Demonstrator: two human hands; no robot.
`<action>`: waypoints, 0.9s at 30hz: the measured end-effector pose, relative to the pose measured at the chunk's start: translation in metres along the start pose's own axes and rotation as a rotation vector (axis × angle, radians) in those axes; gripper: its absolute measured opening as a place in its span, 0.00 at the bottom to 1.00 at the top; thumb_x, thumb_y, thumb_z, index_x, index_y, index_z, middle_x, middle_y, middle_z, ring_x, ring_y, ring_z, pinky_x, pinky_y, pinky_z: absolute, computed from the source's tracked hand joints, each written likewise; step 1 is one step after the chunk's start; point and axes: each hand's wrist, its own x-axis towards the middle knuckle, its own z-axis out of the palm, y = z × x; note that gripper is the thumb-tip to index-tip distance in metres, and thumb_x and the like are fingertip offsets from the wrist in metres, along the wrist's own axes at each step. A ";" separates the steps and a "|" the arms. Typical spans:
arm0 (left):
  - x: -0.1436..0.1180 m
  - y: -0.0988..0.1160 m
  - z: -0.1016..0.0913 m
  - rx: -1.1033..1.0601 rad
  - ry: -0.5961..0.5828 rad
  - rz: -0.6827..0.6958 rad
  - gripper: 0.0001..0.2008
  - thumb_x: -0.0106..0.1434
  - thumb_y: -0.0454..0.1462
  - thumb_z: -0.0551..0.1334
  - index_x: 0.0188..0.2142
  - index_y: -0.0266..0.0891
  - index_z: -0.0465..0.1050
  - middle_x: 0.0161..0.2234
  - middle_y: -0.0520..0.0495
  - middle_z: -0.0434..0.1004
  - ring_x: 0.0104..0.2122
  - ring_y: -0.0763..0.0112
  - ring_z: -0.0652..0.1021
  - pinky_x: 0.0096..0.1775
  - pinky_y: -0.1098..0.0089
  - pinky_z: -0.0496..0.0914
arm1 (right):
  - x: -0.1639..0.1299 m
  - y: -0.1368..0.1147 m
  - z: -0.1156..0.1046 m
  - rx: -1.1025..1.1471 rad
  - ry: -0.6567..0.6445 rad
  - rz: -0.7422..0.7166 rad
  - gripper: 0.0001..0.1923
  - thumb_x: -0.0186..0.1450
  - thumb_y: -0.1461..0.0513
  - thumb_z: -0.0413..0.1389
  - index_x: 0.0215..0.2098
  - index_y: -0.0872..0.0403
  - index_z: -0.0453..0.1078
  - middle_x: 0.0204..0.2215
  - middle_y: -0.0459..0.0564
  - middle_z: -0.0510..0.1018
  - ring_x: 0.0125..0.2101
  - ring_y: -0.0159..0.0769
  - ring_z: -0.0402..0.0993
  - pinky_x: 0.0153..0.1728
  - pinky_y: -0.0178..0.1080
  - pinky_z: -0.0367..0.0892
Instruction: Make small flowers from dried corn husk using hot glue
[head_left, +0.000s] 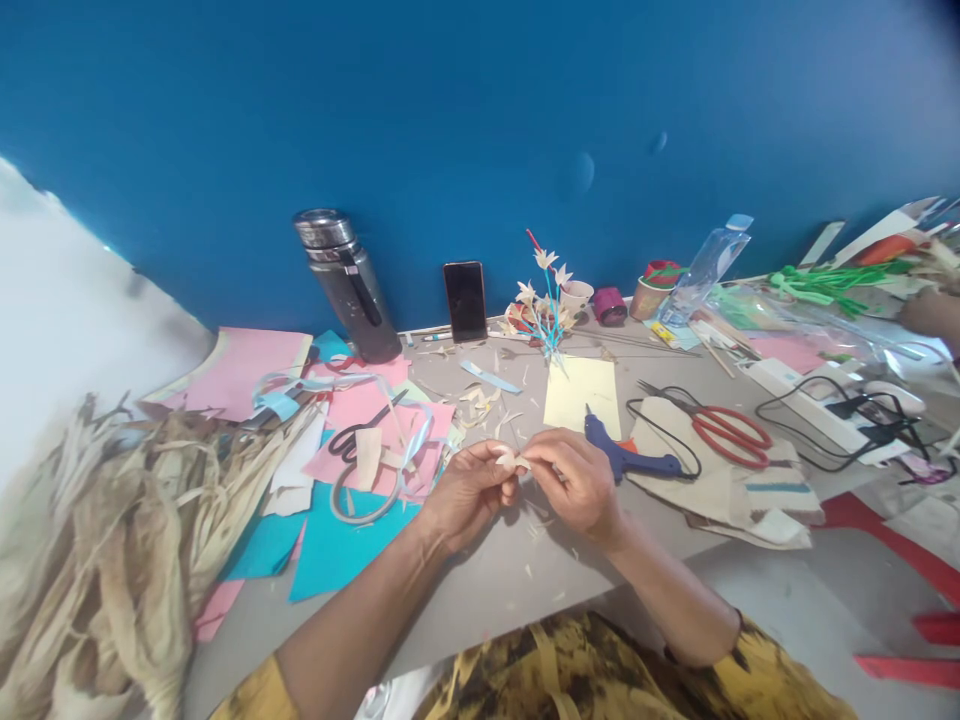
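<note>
Close together over the grey table, both hands pinch a small cream flower (pixel 512 460) that looks made of dried husk. My left hand (pixel 471 495) grips its left side between thumb and fingers. From the other side, the fingertips of my right hand (pixel 576 480) are closed at the flower's right edge. Just right of that hand lies a blue glue gun (pixel 637 460), beside a pale yellow paper (pixel 581 395). Behind stands a bunch of similar flowers (pixel 551 300) on blue stems. Cream scraps (pixel 480 405) are scattered beyond the left hand.
Dried corn husks (pixel 142 540) are heaped at left near coloured papers (pixel 352 540) and black-handled scissors (pixel 360 435). A dark flask (pixel 352 290) and a phone (pixel 466 300) stand at the wall. Red-handled scissors (pixel 731 435) and a power strip (pixel 802 400) lie right. Another person's hand (pixel 930 318) shows far right.
</note>
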 end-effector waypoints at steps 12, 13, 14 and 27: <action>-0.001 0.000 0.001 0.151 0.028 0.032 0.14 0.44 0.40 0.78 0.24 0.35 0.77 0.17 0.52 0.70 0.19 0.78 0.67 0.25 0.74 0.60 | 0.001 0.000 -0.002 0.021 -0.006 -0.070 0.09 0.69 0.70 0.54 0.39 0.50 0.73 0.33 0.51 0.81 0.36 0.38 0.78 0.38 0.41 0.74; -0.001 0.000 0.001 0.155 0.026 0.036 0.14 0.44 0.40 0.78 0.24 0.35 0.77 0.16 0.52 0.70 0.19 0.78 0.67 0.25 0.75 0.60 | 0.002 0.000 -0.002 0.025 -0.007 -0.076 0.09 0.69 0.70 0.54 0.39 0.50 0.73 0.33 0.51 0.81 0.36 0.38 0.78 0.38 0.41 0.73; -0.002 0.001 0.001 0.162 0.024 0.041 0.15 0.44 0.41 0.78 0.24 0.35 0.77 0.16 0.52 0.70 0.19 0.78 0.67 0.25 0.75 0.59 | 0.002 -0.001 -0.003 0.030 -0.009 -0.081 0.09 0.69 0.70 0.54 0.40 0.50 0.73 0.33 0.50 0.81 0.36 0.38 0.78 0.38 0.40 0.73; -0.002 0.003 -0.002 0.158 0.033 0.038 0.18 0.42 0.43 0.79 0.24 0.34 0.79 0.16 0.52 0.69 0.19 0.78 0.67 0.26 0.74 0.59 | -0.019 -0.021 -0.018 0.145 -0.075 0.361 0.05 0.67 0.67 0.55 0.36 0.52 0.72 0.31 0.47 0.78 0.25 0.32 0.69 0.27 0.34 0.64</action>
